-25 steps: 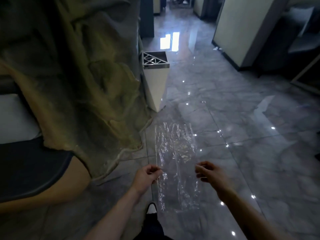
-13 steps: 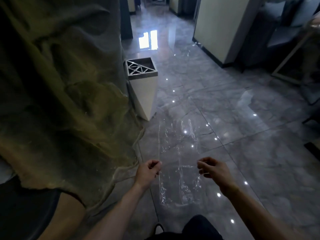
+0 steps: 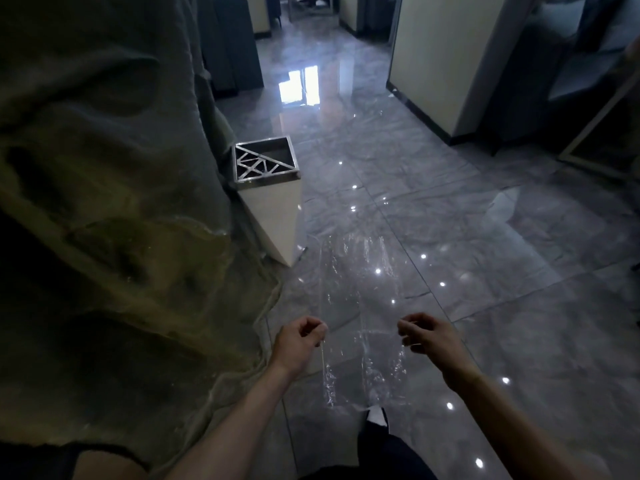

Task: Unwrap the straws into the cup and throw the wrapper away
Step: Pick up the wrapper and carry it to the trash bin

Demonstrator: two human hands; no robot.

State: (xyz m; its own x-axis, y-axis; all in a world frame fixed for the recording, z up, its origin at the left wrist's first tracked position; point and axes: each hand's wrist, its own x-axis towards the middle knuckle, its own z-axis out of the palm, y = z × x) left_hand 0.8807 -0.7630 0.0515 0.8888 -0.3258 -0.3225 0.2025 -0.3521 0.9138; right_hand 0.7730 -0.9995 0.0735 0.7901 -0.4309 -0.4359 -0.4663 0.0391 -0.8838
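**Wrapper carried closer to the bin**

The bin (image 3: pixel 273 188) now sits nearer than a second ago, so the throw-away step looks close. Left hand (image 3: pixel 299 342) and right hand (image 3: pixel 431 337) each pinch a side of the clear wrapper (image 3: pixel 360 306), stretched flat above the floor (image 3: pixel 485 271). The bin's contents are too dark to tell; no straws or cup show.

Dim interior. Far window glare (image 3: pixel 298 85) reflects on glossy floor (image 3: pixel 485 271); ceiling-light pinpoints scattered near. Left rock wall (image 3: pixel 104 202) murky, possibly soft. Wide-angle bending at edges.
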